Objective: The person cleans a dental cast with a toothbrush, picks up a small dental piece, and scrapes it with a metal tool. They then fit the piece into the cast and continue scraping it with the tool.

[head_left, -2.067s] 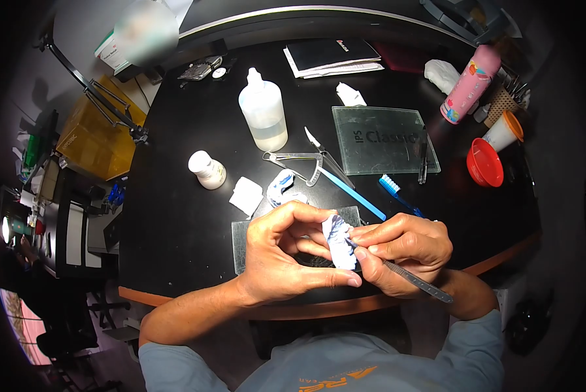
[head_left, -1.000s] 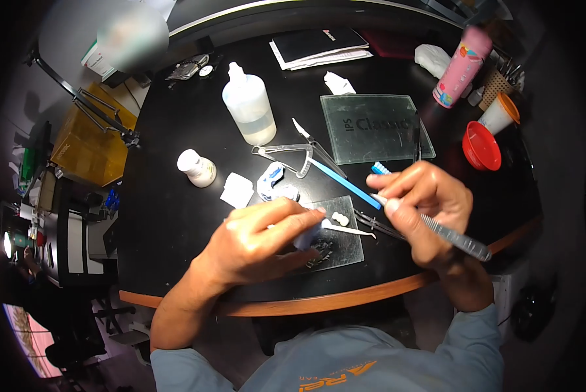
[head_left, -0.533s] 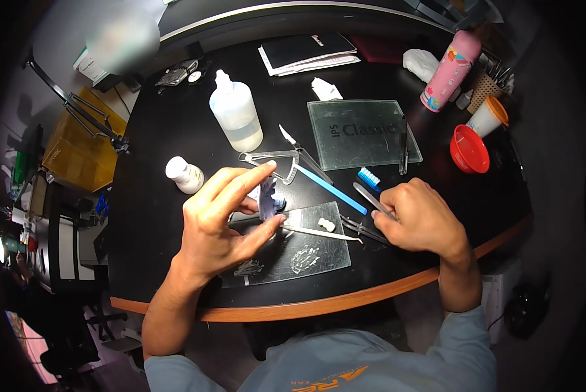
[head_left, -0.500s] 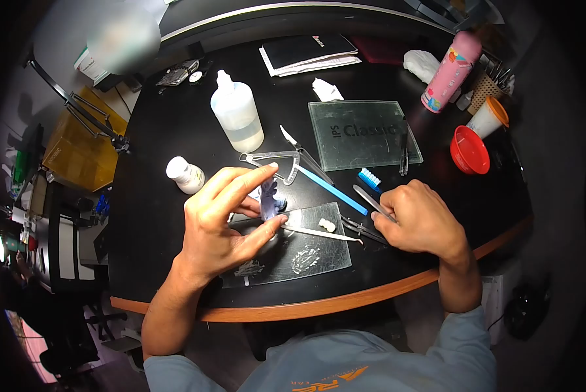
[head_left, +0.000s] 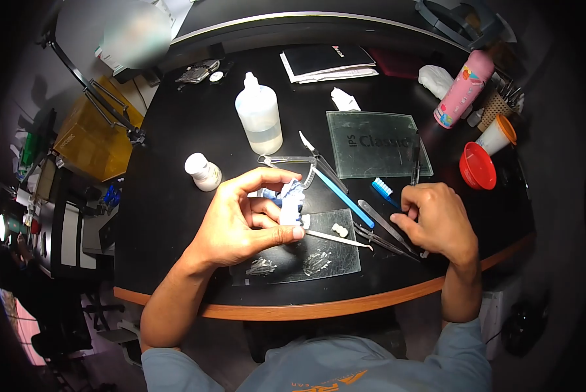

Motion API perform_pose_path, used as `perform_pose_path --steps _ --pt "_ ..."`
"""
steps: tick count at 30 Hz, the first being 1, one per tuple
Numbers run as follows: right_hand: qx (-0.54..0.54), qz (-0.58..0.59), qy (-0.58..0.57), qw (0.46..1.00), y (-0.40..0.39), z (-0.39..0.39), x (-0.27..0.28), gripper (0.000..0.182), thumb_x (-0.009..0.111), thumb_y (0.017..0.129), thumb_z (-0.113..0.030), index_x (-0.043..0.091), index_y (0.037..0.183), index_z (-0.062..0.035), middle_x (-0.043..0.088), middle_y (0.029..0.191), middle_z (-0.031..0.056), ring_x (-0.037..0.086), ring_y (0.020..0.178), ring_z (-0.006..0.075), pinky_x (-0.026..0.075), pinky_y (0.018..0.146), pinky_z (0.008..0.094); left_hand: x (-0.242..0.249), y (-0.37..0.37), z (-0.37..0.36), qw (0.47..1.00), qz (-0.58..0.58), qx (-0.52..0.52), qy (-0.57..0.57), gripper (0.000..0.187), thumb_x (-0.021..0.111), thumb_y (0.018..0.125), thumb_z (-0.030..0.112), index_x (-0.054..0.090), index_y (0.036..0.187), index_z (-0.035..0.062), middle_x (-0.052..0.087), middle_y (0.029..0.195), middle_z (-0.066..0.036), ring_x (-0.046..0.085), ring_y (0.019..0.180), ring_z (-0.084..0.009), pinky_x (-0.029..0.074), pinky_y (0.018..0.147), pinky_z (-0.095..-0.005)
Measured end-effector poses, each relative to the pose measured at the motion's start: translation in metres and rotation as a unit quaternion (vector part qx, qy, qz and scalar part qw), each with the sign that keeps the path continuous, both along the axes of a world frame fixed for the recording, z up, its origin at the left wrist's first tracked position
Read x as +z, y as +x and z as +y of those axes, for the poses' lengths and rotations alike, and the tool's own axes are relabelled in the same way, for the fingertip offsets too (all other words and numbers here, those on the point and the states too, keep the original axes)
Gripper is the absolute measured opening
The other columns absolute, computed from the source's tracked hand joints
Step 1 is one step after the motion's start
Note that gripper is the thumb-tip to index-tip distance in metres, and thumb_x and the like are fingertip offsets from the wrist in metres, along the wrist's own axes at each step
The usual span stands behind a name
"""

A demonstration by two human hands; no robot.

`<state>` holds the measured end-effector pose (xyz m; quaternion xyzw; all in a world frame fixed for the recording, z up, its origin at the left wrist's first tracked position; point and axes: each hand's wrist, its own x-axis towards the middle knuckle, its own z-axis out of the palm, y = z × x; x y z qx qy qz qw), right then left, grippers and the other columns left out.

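My left hand [head_left: 244, 219] pinches a small blue-and-white dental model [head_left: 292, 202] between thumb and fingers, above the near glass slab [head_left: 325, 268]. A thin white-handled tool [head_left: 335, 239] and a small tooth-shaped white piece [head_left: 339, 230] lie on that slab. My right hand [head_left: 437, 219] hovers over the table at the right, fingers curled, thumb and index finger apart, with nothing visible between them. Just left of it are a blue toothbrush [head_left: 382, 189], its handle partly hidden by the hand, and flat metal tweezers [head_left: 381, 219]. Darker tweezers [head_left: 388, 245] lie below.
A blue-handled tool [head_left: 345, 199] and a clear gauge [head_left: 293, 160] lie mid-table. Behind stand a white pill bottle [head_left: 203, 173], a squeeze bottle [head_left: 259, 121] and a glass plate [head_left: 378, 160]. At right are a red bowl [head_left: 477, 166], a cup [head_left: 495, 136] and a pink bottle [head_left: 463, 91].
My right hand has let go of the flat metal tweezers, now on the table, and moved up toward the toothbrush. My left hand has turned the dental model. The view has shifted slightly.
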<state>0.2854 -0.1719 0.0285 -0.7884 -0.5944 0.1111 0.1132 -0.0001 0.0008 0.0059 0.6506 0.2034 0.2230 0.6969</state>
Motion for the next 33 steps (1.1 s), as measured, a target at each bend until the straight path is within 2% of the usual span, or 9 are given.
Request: perform_pose_path --steps 3,9,12,15,18,22,27,30,33 --pt "-0.024 -0.023 -0.003 0.999 0.001 0.0 0.001 0.022 0.087 0.079 -0.016 0.073 0.086 -0.0011 0.075 0.091 0.0155 0.074 0.087 0.0375 0.058 0.076 0.0475 0.003 0.0 -0.001 1.0 0.015 -0.015 0.001 0.07 0.093 0.078 -0.005 0.061 0.14 -0.0029 0.072 0.106 -0.01 0.074 0.088 -0.0097 0.063 0.077 -0.0214" --pt "0.029 -0.019 0.018 0.999 0.011 -0.002 -0.015 0.014 0.079 0.087 -0.012 0.073 0.092 -0.0007 0.073 0.09 0.0162 0.073 0.086 0.0383 0.057 0.077 0.0488 0.005 -0.001 -0.001 0.998 0.05 -0.008 0.028 0.069 0.092 0.079 -0.005 0.06 0.139 -0.0027 0.073 0.105 -0.012 0.075 0.083 -0.0103 0.063 0.076 -0.0223" --pt "0.076 0.023 0.111 0.991 0.007 0.001 -0.012 0.009 0.074 0.091 -0.007 0.071 0.095 0.0006 0.069 0.089 0.0164 0.069 0.081 0.0386 0.055 0.073 0.0477 0.005 -0.002 -0.003 0.996 0.069 -0.007 0.052 0.064 0.092 0.079 -0.003 0.063 0.135 -0.0042 0.073 0.104 -0.014 0.075 0.08 -0.0104 0.063 0.072 -0.0217" --pt "0.119 0.128 0.161 0.971 -0.009 0.004 0.001 0.007 0.07 0.094 -0.003 0.068 0.099 0.002 0.065 0.089 0.0161 0.066 0.078 0.0375 0.052 0.07 0.0452 0.008 0.0 -0.005 0.991 0.106 -0.01 0.083 0.062 0.094 0.074 -0.005 0.066 0.129 -0.0045 0.074 0.097 -0.009 0.073 0.074 -0.0077 0.059 0.067 -0.0194" --pt "0.235 0.15 0.212 0.937 -0.019 0.009 -0.01 0.012 0.07 0.093 0.003 0.067 0.104 0.004 0.063 0.095 0.0182 0.067 0.083 0.0359 0.054 0.071 0.0422 0.007 0.001 -0.009 0.988 0.118 -0.015 0.095 0.062 0.095 0.073 -0.004 0.067 0.128 -0.0046 0.073 0.096 -0.009 0.073 0.073 -0.0071 0.058 0.064 -0.0194" --pt "0.303 0.179 0.211 0.912 -0.043 0.016 -0.025 0.019 0.072 0.091 0.006 0.067 0.108 0.0029 0.061 0.102 0.016 0.069 0.085 0.0344 0.056 0.072 0.0415 0.014 0.002 -0.016 0.993 0.097 -0.037 0.063 0.062 0.097 0.074 -0.003 0.068 0.128 -0.004 0.071 0.104 -0.011 0.072 0.074 -0.0063 0.057 0.064 -0.0175" --pt "0.289 0.169 0.161 0.928 -0.034 0.014 -0.025 0.019 0.072 0.089 0.006 0.068 0.106 0.0031 0.062 0.099 0.0151 0.068 0.084 0.0345 0.055 0.072 0.0423 0.007 -0.002 -0.007 0.987 0.136 -0.064 0.051 0.061 0.095 0.075 -0.004 0.066 0.129 -0.0017 0.063 0.118 -0.012 0.072 0.078 -0.0052 0.056 0.065 -0.0163" --pt "0.279 0.159 0.15 0.935 -0.021 0.01 -0.016 0.015 0.072 0.09 0.006 0.069 0.104 0.0036 0.063 0.097 0.0152 0.069 0.082 0.0337 0.055 0.07 0.0401 0.0 -0.003 -0.002 0.991 0.109 -0.06 0.045 0.06 0.094 0.076 -0.005 0.064 0.128 -0.0015 0.061 0.12 -0.012 0.073 0.079 -0.006 0.057 0.066 -0.0162" --pt "0.259 0.199 0.208 0.922 -0.028 0.012 -0.014 0.015 0.072 0.091 0.006 0.07 0.105 0.0038 0.064 0.097 0.0153 0.07 0.082 0.0331 0.056 0.07 0.0393 0.004 -0.002 -0.005 0.992 0.098 -0.069 0.026 0.059 0.091 0.078 -0.007 0.062 0.129 -0.002 0.059 0.121 -0.012 0.077 0.085 -0.0126 0.062 0.071 -0.0196"
